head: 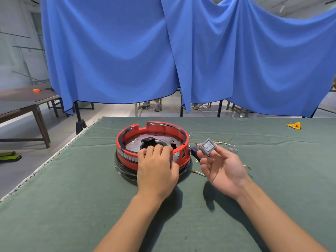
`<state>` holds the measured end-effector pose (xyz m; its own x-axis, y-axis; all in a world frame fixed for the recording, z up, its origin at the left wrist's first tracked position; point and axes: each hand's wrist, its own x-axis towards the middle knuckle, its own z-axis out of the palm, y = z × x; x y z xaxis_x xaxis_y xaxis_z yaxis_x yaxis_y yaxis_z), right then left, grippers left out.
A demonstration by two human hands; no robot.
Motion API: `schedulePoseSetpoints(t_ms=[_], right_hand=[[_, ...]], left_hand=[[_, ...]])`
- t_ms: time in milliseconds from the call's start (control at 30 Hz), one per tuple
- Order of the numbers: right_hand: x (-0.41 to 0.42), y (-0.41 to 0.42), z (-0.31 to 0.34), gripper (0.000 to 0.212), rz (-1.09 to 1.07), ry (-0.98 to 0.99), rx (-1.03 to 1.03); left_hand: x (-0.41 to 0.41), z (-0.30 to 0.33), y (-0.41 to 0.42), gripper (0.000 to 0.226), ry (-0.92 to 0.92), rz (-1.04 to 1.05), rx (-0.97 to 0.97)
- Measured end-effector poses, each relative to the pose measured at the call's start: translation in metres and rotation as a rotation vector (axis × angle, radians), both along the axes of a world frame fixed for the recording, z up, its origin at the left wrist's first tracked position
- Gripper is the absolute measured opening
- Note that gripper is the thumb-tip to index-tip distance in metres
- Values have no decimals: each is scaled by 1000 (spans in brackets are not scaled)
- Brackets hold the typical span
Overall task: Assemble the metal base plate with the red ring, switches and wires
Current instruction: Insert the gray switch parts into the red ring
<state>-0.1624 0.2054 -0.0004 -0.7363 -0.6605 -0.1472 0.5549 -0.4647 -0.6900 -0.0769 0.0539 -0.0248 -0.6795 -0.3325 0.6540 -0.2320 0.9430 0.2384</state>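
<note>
Red ring standing on green table cloth, near the middle, with metal base plate inside it. Left hand gripping the near rim of the ring, fingers curled over it. Right hand, just right of the ring, pinching grey switch at fingertips. Wires lying on the cloth behind and under this hand. Small yellow piece far right.

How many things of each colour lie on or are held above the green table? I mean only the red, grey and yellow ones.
Red: 1, the ring
Grey: 2, the switch held by the right hand and a second switch on the cloth
Yellow: 1, a small triangular object
Total: 4
</note>
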Motion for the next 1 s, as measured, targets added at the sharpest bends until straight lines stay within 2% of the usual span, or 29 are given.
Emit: schedulePoseSetpoints(t_ms=[167,467,600,700,800,900,1000], right_hand=[[0,-2,-3,32,41,58,76],[-1,-1,-6,43,66,78,106],[1,-3,-7,34,135,119,127],[4,-5,-9,27,192,218,195],[5,-6,-10,31,219,303,273],[10,-9,-9,38,156,406,387],[14,-12,-8,28,17,561,459]], left_hand=[[0,-1,-1,30,47,-17,29],[5,3,-3,32,86,-99,85],[5,8,3,43,87,-229,-62],[4,9,5,35,99,-316,-99],[5,9,2,29,93,-343,-87],[6,13,2,28,83,-337,-187],[6,13,6,27,90,-321,-321]])
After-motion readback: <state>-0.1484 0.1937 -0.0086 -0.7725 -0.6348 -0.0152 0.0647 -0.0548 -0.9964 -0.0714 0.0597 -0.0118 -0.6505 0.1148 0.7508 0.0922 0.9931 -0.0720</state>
